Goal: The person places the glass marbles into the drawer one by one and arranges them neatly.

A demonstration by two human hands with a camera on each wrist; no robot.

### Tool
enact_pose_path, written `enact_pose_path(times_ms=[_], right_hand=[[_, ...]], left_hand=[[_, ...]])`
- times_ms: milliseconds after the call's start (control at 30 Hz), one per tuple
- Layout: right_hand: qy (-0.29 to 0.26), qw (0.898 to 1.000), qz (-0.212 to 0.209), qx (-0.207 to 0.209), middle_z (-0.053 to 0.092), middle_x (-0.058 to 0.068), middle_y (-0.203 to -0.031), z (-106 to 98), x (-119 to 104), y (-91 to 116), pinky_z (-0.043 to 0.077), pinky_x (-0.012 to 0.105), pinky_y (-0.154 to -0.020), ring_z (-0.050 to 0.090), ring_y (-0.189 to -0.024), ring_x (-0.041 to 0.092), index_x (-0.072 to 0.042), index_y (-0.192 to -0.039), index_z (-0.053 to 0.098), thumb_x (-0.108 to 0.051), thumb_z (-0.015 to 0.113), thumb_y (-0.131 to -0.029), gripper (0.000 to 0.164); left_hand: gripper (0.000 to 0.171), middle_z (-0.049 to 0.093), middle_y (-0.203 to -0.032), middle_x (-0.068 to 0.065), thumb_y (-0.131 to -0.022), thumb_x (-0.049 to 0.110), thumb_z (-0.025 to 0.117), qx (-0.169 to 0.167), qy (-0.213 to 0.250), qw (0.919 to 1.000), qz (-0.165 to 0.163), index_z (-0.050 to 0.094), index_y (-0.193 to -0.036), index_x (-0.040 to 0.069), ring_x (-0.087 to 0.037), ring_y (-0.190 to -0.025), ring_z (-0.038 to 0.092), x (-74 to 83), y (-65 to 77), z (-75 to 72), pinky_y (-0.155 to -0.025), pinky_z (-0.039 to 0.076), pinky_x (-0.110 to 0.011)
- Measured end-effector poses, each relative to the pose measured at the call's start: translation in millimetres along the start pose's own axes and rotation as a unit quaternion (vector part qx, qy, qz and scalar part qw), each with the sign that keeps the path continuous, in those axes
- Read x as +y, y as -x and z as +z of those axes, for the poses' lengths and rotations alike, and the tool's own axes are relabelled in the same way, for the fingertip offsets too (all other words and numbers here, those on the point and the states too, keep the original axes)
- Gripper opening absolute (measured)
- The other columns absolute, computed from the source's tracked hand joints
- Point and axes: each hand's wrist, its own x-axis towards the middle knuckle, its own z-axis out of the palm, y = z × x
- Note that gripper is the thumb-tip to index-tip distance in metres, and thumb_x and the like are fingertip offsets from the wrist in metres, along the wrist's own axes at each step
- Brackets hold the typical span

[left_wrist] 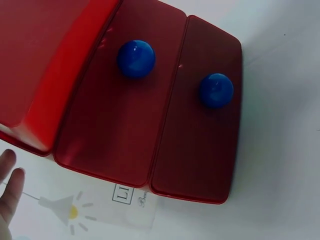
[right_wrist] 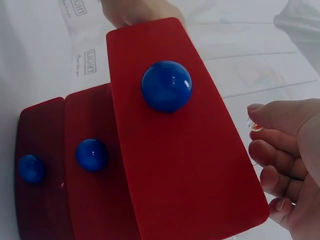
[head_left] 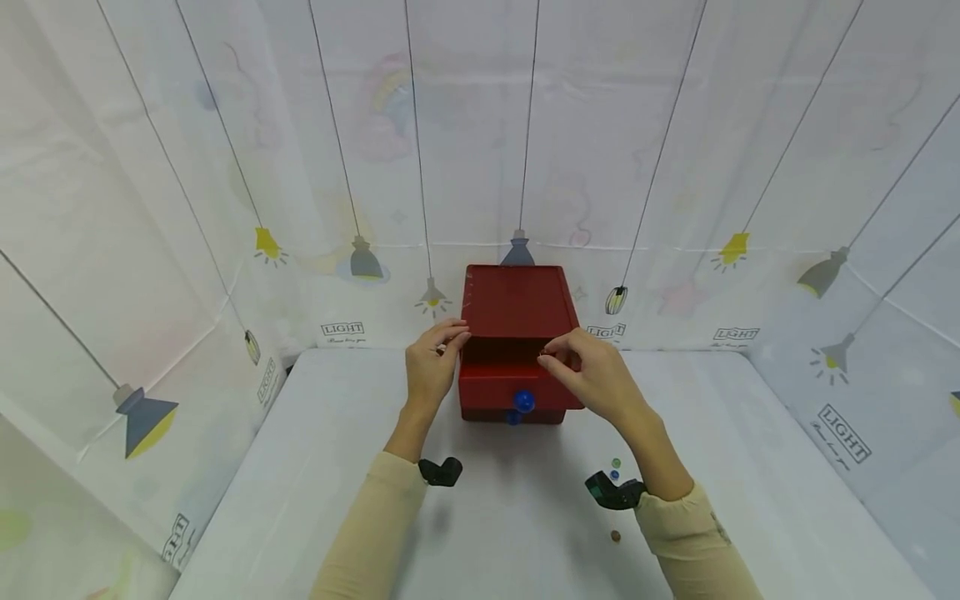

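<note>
On the white tabletop [head_left: 510,542], a small round brown ball [head_left: 615,536] lies nearest, with a little blue ball [head_left: 615,475] and a little green ball [head_left: 616,462] just beyond, near the right wrist. Farther on, the right hand [head_left: 592,371] pinches a small clear glass marble with orange-red inside [right_wrist: 256,126] at the right side of a pulled-out red drawer with a round blue knob [head_left: 487,393], while the left hand [head_left: 430,362], fingers relaxed and apparently unladen, is at its left edge, contact unclear. Behind stands the glossy red box-shaped cabinet [head_left: 517,298], before a white lamp-printed backdrop [head_left: 472,125].
</note>
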Motion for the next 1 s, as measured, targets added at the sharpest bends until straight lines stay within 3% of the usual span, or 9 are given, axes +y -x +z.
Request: enact_pose_path(times_ms=[567, 800, 1000], right_hand=[[0.018, 1.0, 0.009, -0.019, 0.065, 0.003, -0.084, 8.4, 15.1, -12.7, 0.045, 0.026, -0.062, 0.051, -0.072, 0.013, -0.005, -0.104, 0.074, -0.019, 0.076, -0.09, 0.02], [0.018, 0.999, 0.025, -0.021, 0.066, 0.004, -0.086, 3.6, 12.0, -10.2, 0.046, 0.026, -0.062, 0.052, -0.073, 0.015, -0.006, -0.107, 0.073, -0.02, 0.074, -0.092, 0.021], [0.019, 0.999, 0.036, 0.004, 0.066, 0.005, -0.087, 1.5, 9.7, -2.7, 0.046, 0.026, -0.062, 0.052, -0.076, 0.016, -0.005, -0.111, 0.071, -0.02, 0.073, -0.092, 0.023]], left_hand=[[0.013, 0.077, -0.109, -0.002, -0.092, 0.02, 0.074, 0.005, 0.02, 0.9998, -0.005, 0.08, -0.097, 0.009, -0.017, -0.077, 0.069, -2.8, 0.3, 2.1, -0.062, 0.052, -0.015], [0.006, 0.075, -0.103, -0.021, -0.087, -0.003, 0.074, 0.034, 0.037, 0.9988, 0.001, 0.076, -0.091, -0.006, -0.032, -0.071, 0.068, 31.8, -2.3, -1.5, -0.06, 0.046, -0.009], [0.007, 0.075, -0.102, -0.022, -0.086, -0.003, 0.074, 0.032, 0.035, 0.9988, 0.007, 0.076, -0.091, -0.007, -0.033, -0.071, 0.068, 33.5, -2.3, -2.9, -0.06, 0.046, -0.009]])
